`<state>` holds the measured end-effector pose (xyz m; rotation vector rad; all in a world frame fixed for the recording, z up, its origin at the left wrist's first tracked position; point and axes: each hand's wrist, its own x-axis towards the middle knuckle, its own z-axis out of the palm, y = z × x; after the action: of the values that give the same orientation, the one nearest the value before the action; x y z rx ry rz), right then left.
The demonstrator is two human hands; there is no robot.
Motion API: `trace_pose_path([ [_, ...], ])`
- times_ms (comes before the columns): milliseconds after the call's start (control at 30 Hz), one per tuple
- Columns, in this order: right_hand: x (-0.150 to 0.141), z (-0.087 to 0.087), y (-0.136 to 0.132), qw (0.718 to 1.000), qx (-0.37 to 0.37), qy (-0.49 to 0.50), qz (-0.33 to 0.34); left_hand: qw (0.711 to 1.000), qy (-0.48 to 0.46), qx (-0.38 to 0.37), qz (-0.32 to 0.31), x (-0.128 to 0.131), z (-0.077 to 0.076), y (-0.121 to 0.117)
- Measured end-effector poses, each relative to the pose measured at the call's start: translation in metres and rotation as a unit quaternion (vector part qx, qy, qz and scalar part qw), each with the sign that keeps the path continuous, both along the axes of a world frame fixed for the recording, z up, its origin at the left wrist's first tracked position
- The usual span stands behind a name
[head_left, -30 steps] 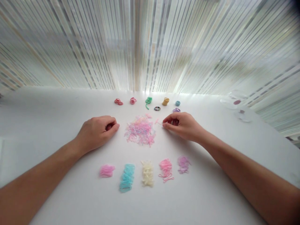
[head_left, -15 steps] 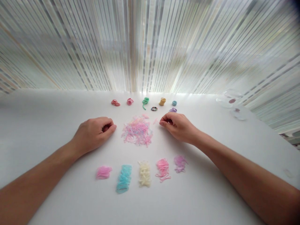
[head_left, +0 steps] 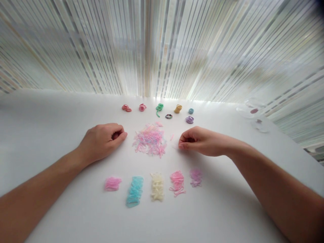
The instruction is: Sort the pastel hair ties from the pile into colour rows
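Note:
A mixed heap of small pastel elastic bands (head_left: 150, 140) lies in the middle of the white table (head_left: 50, 114). My left hand (head_left: 102, 140) rests just left of the heap, fingers curled into a loose fist. My right hand (head_left: 202, 141) sits right of the heap with thumb and fingertips pinched on something too small to make out. Nearer me lie sorted piles in a row: pink (head_left: 112, 183), blue (head_left: 135, 190), cream (head_left: 157, 187), brighter pink (head_left: 177, 182) and lilac (head_left: 196, 177).
Beyond the heap stands a row of thicker hair ties: red (head_left: 126, 108), pink (head_left: 142, 107), green (head_left: 159, 108), yellow (head_left: 178, 108), blue (head_left: 191, 111), purple (head_left: 189, 119) and a dark one (head_left: 168, 116). Clear lids or dishes (head_left: 254, 113) sit far right. Striped curtains hang behind.
My right hand has drawn back from the heap's upper right edge, toward me and slightly right, still pinched. My left hand has stayed in place.

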<state>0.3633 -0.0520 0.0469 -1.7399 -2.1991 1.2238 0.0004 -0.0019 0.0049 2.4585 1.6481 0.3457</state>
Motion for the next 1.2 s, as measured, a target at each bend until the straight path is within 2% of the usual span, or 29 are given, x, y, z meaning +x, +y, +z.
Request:
trace_pose_path([
  [167,0.006,0.005,-0.001,1.0,0.011,-0.007,-0.01,1.0,0.001,-0.001,0.006,0.0,0.001,0.0],
  [433,0.006,-0.003,0.004,0.999,0.034,-0.017,0.019,1.0,0.004,0.002,0.006,0.0,0.001,0.0],
  [667,0.015,-0.002,0.006,0.996,0.071,-0.019,0.04,1.0,0.001,0.008,0.007,0.002,0.002,0.001],
  [1033,0.004,-0.009,0.005,0.997,0.065,-0.012,0.03,1.0,0.001,0.028,-0.008,-0.004,-0.005,0.006],
  [1200,0.001,-0.009,0.004,0.997,0.067,-0.019,0.031,1.0,0.003,0.017,0.003,-0.002,-0.002,0.005],
])
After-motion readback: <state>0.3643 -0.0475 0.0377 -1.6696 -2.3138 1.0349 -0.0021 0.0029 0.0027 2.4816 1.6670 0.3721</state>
